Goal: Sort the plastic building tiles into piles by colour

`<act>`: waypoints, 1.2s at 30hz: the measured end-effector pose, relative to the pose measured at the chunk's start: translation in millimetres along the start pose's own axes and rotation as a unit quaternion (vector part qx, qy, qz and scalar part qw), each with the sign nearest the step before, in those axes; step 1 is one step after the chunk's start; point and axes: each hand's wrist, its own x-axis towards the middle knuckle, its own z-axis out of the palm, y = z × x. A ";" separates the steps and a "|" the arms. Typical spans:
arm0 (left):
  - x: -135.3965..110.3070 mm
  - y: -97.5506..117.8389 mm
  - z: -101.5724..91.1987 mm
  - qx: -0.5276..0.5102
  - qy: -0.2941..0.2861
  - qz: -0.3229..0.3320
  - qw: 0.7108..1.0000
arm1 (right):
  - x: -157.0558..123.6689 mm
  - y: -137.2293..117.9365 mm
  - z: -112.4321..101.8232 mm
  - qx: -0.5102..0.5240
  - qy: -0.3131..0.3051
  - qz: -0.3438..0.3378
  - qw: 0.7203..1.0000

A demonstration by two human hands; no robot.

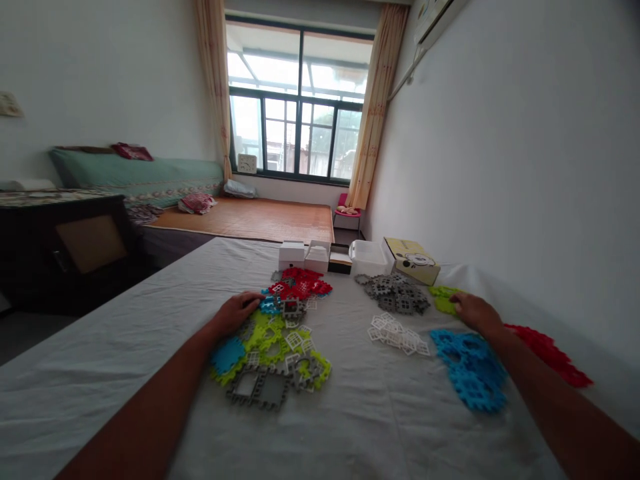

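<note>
My left hand is at the left edge of a mixed pile, its fingers curled beside a blue interlocking plastic piece; what they pinch is hidden. Around it lie lime-green pieces, another blue piece, grey frame pieces and red pieces. Over on the right, my right hand has its thumb and fingers closed on a lime-green plastic piece. Sorted groups lie near it: blue pieces, red pieces, grey pieces and small white window frames.
White boxes, a dark open box, a clear plastic tub and a yellow carton line the far edge of the cloth-covered table. Beyond are a bed, a pink chair and a dark cabinet.
</note>
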 end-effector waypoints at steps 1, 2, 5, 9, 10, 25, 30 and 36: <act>-0.1 -0.1 0.2 0.002 -0.001 0.000 1.000 | -4.4 -26.3 -4.5 0.021 0.012 -0.028 0.999; -0.3 -0.1 0.3 0.004 -0.002 0.000 1.000 | -11.8 -56.8 -9.3 0.059 0.016 -0.074 0.995; -0.9 0.6 0.1 0.007 -0.001 0.002 1.000 | -51.4 -157.5 -21.2 0.212 -0.085 -0.260 0.938; -2.6 2.9 -0.8 0.005 0.001 0.014 1.000 | -111.4 -254.6 -23.2 0.276 -0.201 -0.437 0.832; -3.1 3.4 -1.1 0.005 0.001 0.016 1.000 | -121.1 -266.9 -21.7 0.268 -0.206 -0.456 0.824; 0.0 -0.1 -1.4 0.011 -0.012 0.020 1.000 | -85.5 -168.3 -28.2 0.103 -0.038 -0.343 0.933; 1.1 -1.6 -1.0 0.012 -0.010 0.014 1.000 | -21.2 -45.3 -11.9 0.013 0.088 -0.126 0.988; 1.0 2.3 -2.3 0.008 0.000 0.002 1.000 | 10.1 26.8 5.7 -0.034 0.110 0.019 0.993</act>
